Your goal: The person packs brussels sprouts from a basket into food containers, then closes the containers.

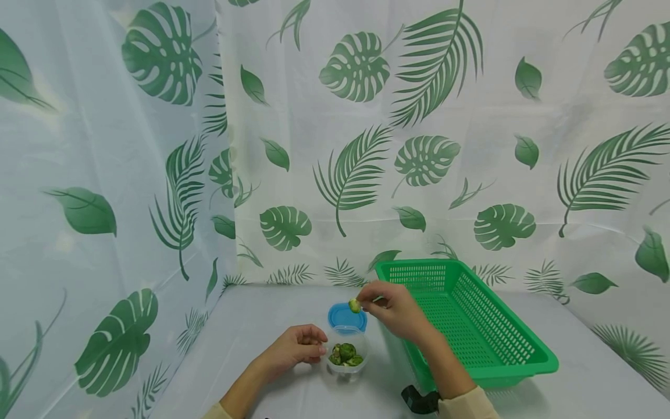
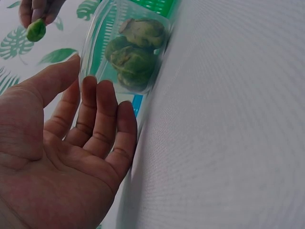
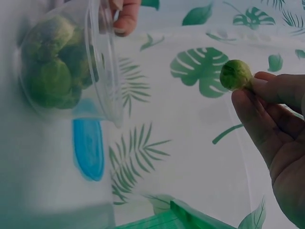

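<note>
A clear plastic container (image 1: 348,369) stands on the table with several Brussels sprouts (image 1: 345,352) in it. At its left side is my left hand (image 1: 294,349), fingers loosely bent and fingertips at the rim and wall; whether they press on it cannot be told. My right hand (image 1: 392,308) is raised above and behind the container, to its right. Between thumb and fingertips it pinches one small Brussels sprout (image 3: 235,75). The left wrist view also shows this sprout (image 2: 36,30) in the air, apart from the container.
A blue lid (image 1: 342,317) lies just behind the container. To the right stands a large green plastic basket (image 1: 523,331), partly behind my right forearm. A black curved object (image 1: 419,401) is near the basket's front corner. A leaf-print curtain (image 1: 293,174) hangs behind the table.
</note>
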`<state>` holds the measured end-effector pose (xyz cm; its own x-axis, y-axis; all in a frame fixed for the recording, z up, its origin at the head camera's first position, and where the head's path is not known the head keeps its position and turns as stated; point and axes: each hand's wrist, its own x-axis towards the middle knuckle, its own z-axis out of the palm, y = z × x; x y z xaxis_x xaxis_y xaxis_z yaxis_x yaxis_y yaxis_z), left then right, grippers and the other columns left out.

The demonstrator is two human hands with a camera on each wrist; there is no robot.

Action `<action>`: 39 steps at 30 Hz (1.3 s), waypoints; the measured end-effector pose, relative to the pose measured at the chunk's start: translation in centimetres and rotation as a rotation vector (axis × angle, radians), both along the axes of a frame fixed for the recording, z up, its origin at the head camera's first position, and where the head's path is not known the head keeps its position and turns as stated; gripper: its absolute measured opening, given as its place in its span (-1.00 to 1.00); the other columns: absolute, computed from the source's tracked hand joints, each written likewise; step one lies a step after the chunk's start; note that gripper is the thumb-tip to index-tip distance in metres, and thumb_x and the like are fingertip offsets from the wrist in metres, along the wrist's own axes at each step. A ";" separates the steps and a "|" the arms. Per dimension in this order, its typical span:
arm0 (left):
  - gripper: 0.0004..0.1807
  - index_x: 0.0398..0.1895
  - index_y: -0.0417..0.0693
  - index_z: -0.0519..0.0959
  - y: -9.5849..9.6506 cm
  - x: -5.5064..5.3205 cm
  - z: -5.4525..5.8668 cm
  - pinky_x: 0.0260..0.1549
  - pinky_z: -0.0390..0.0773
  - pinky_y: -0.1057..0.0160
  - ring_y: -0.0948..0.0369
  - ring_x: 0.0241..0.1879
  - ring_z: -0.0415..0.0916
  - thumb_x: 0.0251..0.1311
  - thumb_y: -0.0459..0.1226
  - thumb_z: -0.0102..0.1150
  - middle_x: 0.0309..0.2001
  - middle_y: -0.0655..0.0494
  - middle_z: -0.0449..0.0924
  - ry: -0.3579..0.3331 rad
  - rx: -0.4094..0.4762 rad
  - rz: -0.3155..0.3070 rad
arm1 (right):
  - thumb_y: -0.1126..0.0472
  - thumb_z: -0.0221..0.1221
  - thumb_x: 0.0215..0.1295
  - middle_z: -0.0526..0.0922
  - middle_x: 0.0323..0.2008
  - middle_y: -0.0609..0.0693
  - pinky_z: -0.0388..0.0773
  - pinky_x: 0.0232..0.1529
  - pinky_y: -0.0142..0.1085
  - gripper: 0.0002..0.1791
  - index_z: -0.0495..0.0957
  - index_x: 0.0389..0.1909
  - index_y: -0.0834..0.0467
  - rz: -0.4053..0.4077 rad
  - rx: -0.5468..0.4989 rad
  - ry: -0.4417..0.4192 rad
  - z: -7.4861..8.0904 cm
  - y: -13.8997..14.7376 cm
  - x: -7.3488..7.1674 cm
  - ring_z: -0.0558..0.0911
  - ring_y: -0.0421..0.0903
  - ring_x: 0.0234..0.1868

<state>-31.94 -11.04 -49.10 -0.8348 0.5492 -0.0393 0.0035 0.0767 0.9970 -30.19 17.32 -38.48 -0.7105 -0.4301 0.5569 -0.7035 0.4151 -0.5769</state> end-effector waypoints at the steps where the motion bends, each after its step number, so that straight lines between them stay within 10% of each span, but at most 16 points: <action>1: -0.65 0.11 -0.37 0.55 0.0 0.0 0.0 -0.21 0.67 0.26 0.26 -0.28 0.65 0.39 -0.31 0.27 -0.32 0.19 0.65 0.000 -0.001 0.001 | 0.43 0.29 0.37 0.77 -0.19 -0.05 0.71 -0.21 -0.34 -0.81 0.75 -0.18 0.09 0.003 0.021 -0.003 0.0 -0.1 0.0 0.74 -0.13 -0.20; 39: -0.64 0.10 -0.32 0.57 -0.2 -0.1 0.0 -0.21 0.68 0.24 0.25 -0.28 0.64 0.36 -0.27 0.33 -0.32 0.18 0.65 0.003 -0.004 0.001 | 0.44 0.34 0.29 0.76 -0.34 -0.15 0.64 -0.22 -0.43 -0.83 0.78 -0.32 0.10 0.182 0.434 -0.237 -1.4 -2.8 0.7 0.64 -0.39 -0.30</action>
<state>-32.04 -11.19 -49.14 -0.8357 0.5478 -0.0392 0.0063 0.0810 0.9967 -29.49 14.55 -39.84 -0.6875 -0.7139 0.1330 -0.6577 0.5346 -0.5307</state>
